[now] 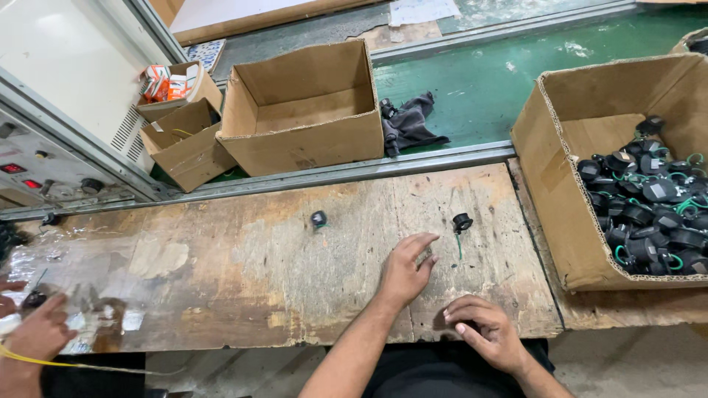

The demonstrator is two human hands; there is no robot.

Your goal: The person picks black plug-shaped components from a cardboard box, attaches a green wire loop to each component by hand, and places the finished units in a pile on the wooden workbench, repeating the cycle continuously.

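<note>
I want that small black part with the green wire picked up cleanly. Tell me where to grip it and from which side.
Pinch the black round cap across its sides, coming from above with the left hand, which lies nearest, just below it. The cap stands proud of the wooden bench, while the thin green wire trails toward the hand and would likely slip.

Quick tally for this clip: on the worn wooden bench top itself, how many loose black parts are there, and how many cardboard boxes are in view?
Loose black round parts on the bench: 2, one and one with a green wire, nearest the left hand
Cardboard boxes: 4 (empty large, two small, one full of parts)
Total: 6
</note>
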